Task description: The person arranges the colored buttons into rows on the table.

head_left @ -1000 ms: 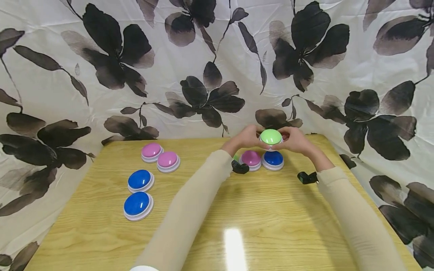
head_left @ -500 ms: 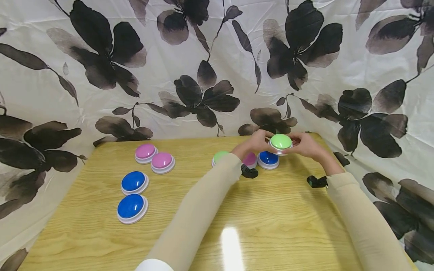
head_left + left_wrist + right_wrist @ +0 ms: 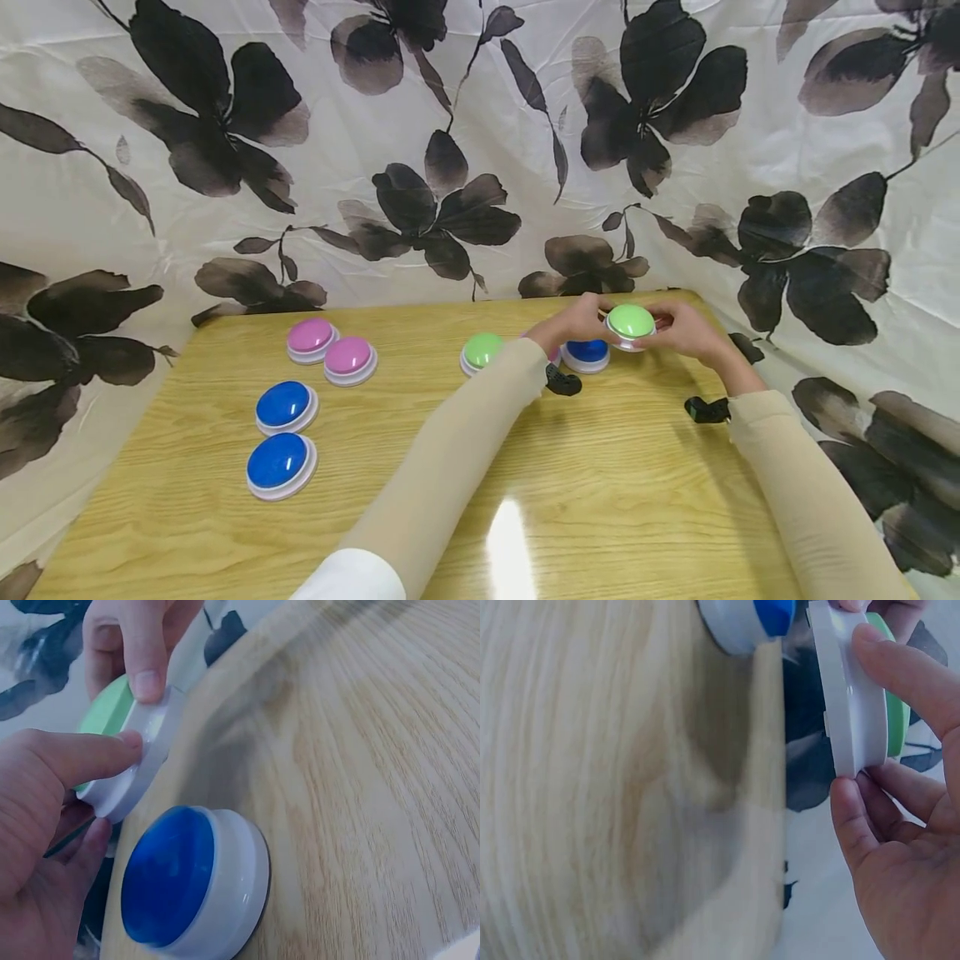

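Between both hands, above the table's back right part, is a green push button (image 3: 631,321) with a white round base. My left hand (image 3: 576,323) grips its base from the left, thumb and fingers on the rim. From the other side my right hand (image 3: 684,330) pinches the same base, as the right wrist view shows with its fingertips (image 3: 847,796) at the edge. A blue push button (image 3: 171,877) sits on the table just left of the held one. Beside it a pink push button (image 3: 556,354) is mostly hidden by my left hand and sleeve.
Another green push button (image 3: 480,351) stands left of my left wrist. Farther left are two pink push buttons (image 3: 311,335) and two blue push buttons (image 3: 277,460) on the wooden table (image 3: 420,383). A floral cloth (image 3: 525,108) hangs behind the table.
Both hands have carried the green push button to the right, from above the blue push button to beside it. The view has shifted slightly, and the other green button has come out from behind the left arm.
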### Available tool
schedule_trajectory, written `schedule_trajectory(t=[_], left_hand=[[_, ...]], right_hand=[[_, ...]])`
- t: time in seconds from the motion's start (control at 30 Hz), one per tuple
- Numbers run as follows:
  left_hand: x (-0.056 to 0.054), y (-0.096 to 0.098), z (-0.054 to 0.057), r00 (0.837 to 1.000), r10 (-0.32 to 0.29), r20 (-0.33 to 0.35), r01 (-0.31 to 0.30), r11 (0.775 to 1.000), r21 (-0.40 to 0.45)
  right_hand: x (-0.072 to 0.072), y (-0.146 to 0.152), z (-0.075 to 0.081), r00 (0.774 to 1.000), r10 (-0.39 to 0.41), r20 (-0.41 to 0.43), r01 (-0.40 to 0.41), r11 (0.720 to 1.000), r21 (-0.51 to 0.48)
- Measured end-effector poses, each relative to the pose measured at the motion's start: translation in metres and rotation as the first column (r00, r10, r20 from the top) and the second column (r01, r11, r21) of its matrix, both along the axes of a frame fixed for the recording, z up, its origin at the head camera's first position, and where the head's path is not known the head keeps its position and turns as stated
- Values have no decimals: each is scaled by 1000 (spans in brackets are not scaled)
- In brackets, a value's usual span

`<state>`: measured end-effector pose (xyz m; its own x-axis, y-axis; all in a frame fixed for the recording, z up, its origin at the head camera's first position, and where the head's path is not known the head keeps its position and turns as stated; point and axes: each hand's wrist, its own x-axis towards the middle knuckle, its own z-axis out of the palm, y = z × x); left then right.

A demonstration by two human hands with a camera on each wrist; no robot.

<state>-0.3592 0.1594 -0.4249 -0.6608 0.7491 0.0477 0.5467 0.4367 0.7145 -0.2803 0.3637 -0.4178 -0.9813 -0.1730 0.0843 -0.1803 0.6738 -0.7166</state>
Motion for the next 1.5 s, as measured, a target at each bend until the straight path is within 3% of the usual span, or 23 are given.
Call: schedule_trajectory(t=[0.27, 0.6, 1.0, 1.27, 1.5], left_hand=[[-3, 13, -2, 998, -19, -55, 15, 998, -66], [-4, 23, -16, 999, -27, -45, 20, 990, -140], [-11, 19, -31, 1000, -28, -6, 27, 993, -115], [-12, 11, -27, 999, 43, -20, -46, 985, -164], [-5, 19, -28, 1000, 14, -21, -17, 984, -179]], right_hand=[[-1, 12, -11, 998, -51, 44, 50, 999, 9], [2, 17, -25, 992, -97, 74, 97, 995, 5], [-1, 13, -34, 983, -129, 130, 130, 992, 3], [-7, 8, -36, 982, -104, 155, 109, 994, -22], [-2, 18, -43, 976, -135, 171, 136, 991, 8]])
